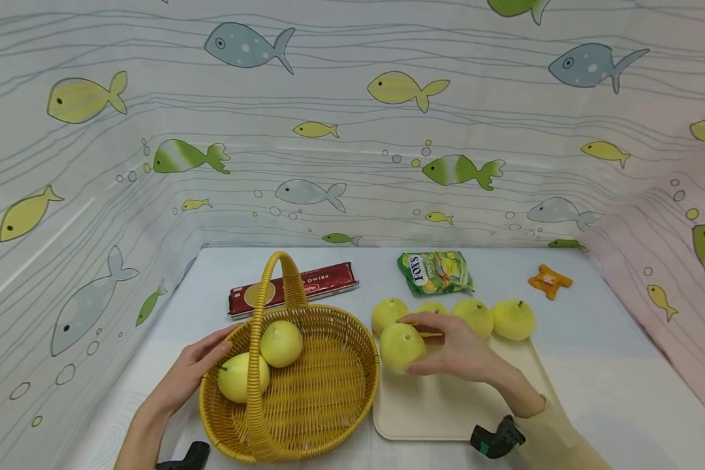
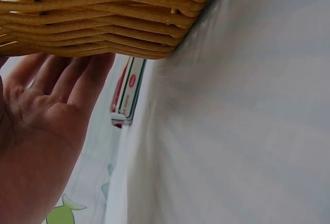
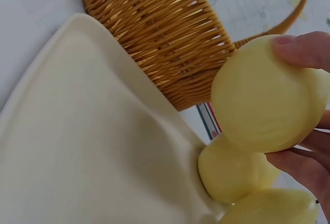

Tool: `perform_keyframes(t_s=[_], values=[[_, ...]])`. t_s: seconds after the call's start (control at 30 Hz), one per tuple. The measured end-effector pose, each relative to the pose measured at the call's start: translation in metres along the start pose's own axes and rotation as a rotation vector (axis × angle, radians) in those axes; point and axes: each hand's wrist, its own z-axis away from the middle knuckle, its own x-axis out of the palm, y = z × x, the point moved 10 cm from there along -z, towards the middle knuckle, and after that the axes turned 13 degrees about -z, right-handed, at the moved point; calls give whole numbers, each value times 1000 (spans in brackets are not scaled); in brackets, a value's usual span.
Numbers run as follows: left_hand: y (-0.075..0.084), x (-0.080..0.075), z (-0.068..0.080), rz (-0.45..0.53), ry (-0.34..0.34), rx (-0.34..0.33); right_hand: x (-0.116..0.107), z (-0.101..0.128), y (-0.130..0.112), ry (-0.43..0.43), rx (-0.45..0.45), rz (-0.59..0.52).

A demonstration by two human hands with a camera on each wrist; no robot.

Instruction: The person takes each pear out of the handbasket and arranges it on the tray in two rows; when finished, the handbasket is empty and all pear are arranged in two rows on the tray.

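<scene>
Yellow pear [image 1: 402,349], smooth and kinda round, is hovering over the cream tray [image 1: 435,412], right hand [image 1: 463,352] pinching it; left hand [image 1: 187,371], fingers straight, is touching the wicker basket [image 1: 317,391] that's cradling two more pears [image 1: 281,344].

A tall handle [image 1: 255,391] arches across the wicker basket [image 1: 323,391]; two pears [image 1: 281,343] crowd the side toward the desk's [image 1: 611,378] left edge, while the side toward the right edge gives room to enter over the rim. Four more pears [image 1: 514,320] block the tray's [image 1: 429,414] far side.
</scene>
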Motion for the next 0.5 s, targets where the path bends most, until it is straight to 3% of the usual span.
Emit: perform_keyframes(t_s=[0.5], values=[[1,0,0,-10,9,-4,8,-3,16,-80,28,43]])
